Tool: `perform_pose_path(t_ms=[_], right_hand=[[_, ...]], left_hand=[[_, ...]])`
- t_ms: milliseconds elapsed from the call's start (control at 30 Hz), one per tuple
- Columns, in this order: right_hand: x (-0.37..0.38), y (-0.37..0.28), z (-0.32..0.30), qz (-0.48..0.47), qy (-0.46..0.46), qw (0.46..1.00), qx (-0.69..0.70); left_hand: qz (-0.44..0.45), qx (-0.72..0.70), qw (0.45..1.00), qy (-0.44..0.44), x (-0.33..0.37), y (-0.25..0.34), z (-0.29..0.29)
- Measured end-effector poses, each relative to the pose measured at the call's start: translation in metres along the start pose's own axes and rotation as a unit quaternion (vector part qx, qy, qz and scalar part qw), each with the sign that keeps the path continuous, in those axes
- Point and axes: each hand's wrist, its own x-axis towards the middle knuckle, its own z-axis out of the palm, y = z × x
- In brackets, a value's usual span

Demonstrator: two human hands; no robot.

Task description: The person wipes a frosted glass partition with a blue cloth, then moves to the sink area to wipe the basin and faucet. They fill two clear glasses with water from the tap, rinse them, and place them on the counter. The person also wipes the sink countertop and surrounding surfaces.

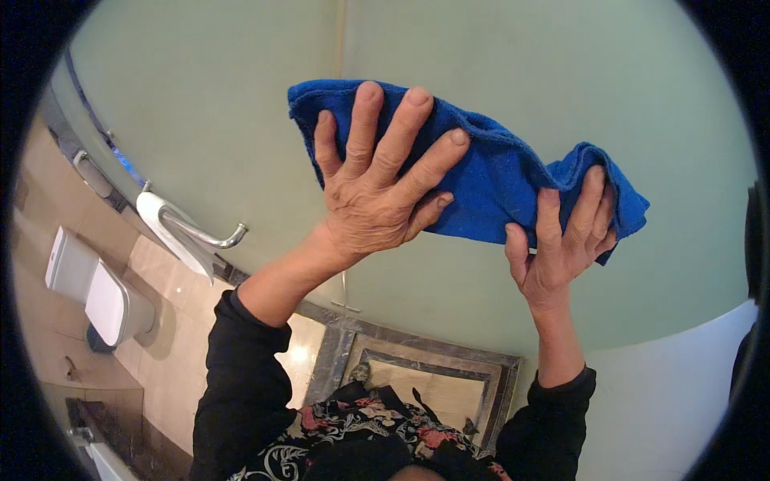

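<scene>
A blue cloth (497, 188) is spread against a pale green, frosted-looking panel (626, 96), its upper edge rippled and folded. My left hand (365, 188) lies on the cloth's left part, fingers fanned out and pressing it flat. At the other end, my right hand (557, 248) has its fingers bent over the bunched cloth, with the thumb apart at the lower edge. Part of the cloth wraps by the right hand's outer fingers, which are partly hidden.
Left of my left forearm, a curved metal handle (208, 232) sticks out, with a white cloth (170, 228) hanging by it. Beyond is a white toilet (112, 301) on a tiled floor. A dark stone border (417, 341) runs along the floor below my arms.
</scene>
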Motion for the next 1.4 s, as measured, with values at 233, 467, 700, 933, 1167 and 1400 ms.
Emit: perform_pose_path(t_ms=[233,467,700,933,1167,1400], right_hand=[[-0.034,-0.009,0.008,0.021,-0.003,0.998,0.051],[-0.089,-0.002,0.009,-0.065,-0.038,0.994,0.083],[-0.025,0.079,-0.029,0.075,0.06,0.995,0.021],[-0.084,0.078,-0.026,0.098,0.057,0.993,0.023],[-0.14,0.071,-0.03,0.072,-0.004,0.996,0.042],[-0.026,0.172,-0.065,0.081,0.193,0.975,-0.075]], left_hand=[[-0.004,-0.033,0.999,0.022,-0.041,0.011,0.019],[0.001,-0.036,0.999,-0.015,-0.099,0.039,0.037],[-0.018,-0.004,1.0,-0.003,0.042,0.09,0.03],[0.064,-0.023,0.998,0.004,-0.001,0.124,0.059],[0.14,-0.024,0.986,-0.086,-0.053,0.142,0.067],[0.088,-0.036,0.995,0.027,0.119,0.174,0.051]])
